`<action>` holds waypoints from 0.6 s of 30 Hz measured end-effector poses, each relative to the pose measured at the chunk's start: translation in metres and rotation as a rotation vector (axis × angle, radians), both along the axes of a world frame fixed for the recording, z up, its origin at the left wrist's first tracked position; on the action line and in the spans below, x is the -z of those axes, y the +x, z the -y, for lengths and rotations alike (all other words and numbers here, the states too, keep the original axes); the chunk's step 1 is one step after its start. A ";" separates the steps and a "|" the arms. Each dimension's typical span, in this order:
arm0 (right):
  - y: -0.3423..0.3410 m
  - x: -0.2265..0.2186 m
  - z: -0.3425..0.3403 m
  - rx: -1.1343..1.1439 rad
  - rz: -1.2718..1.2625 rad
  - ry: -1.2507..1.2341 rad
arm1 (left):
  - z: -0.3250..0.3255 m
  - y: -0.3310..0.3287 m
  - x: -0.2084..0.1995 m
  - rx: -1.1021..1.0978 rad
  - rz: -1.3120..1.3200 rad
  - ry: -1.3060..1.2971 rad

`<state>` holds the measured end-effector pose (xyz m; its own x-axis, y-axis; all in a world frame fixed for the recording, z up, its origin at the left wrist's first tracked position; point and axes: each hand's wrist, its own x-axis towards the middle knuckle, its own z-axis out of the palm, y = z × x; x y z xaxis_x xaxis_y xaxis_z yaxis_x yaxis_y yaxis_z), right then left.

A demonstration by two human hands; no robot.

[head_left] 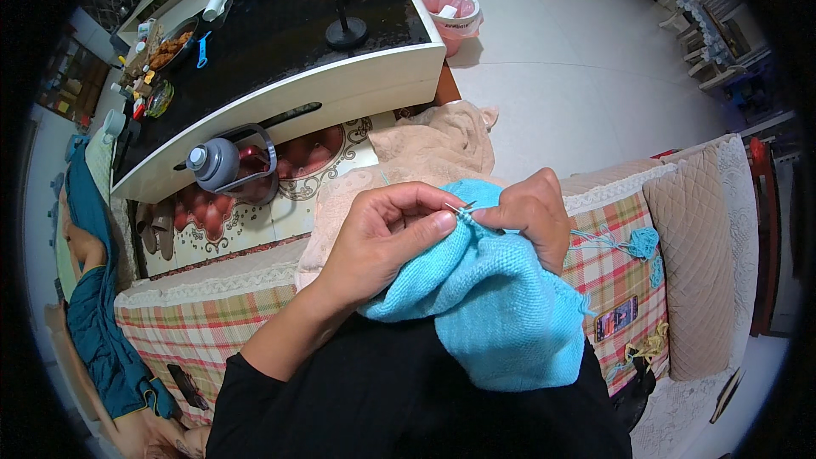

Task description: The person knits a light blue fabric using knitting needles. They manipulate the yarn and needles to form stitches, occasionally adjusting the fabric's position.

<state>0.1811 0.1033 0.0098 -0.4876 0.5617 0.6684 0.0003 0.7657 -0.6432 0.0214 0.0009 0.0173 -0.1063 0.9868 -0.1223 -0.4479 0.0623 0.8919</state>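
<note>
A light blue piece of knitting (508, 314) hangs over my lap, its upper edge gathered between my two hands. At that edge the tips of knitting needles (461, 207) cross, with a few stitches around them. My left hand (382, 234) pinches the needle and the knitted edge between thumb and fingers. Closed on the other side, my right hand (534, 217) has its thumb pressed close to the needle tips; its curled fingers hide most of what they grip. Light blue yarn (643, 243) lies on the sofa to the right.
A checked sofa cover (204, 319) carries a phone (616, 319) at my right. Beyond my knees stand a low black-topped table (272, 34), a large grey bottle (217, 166) and a lined bin (450, 21). Another person's legs (83, 246) rest at far left.
</note>
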 end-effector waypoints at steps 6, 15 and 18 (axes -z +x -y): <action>0.004 -0.004 0.000 0.098 0.004 0.161 | 0.001 0.004 -0.002 -0.029 -0.086 -0.028; 0.000 0.007 -0.007 0.072 -0.005 0.287 | -0.007 0.016 -0.007 -0.066 0.056 -0.081; -0.012 0.007 -0.007 0.053 -0.055 0.277 | -0.007 0.014 -0.001 -0.002 0.054 -0.096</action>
<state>0.1691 0.1099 0.0032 -0.4214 0.3777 0.8245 0.0157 0.9120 -0.4098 0.0350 0.0074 0.0181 -0.0991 0.9699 -0.2224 -0.4956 0.1457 0.8563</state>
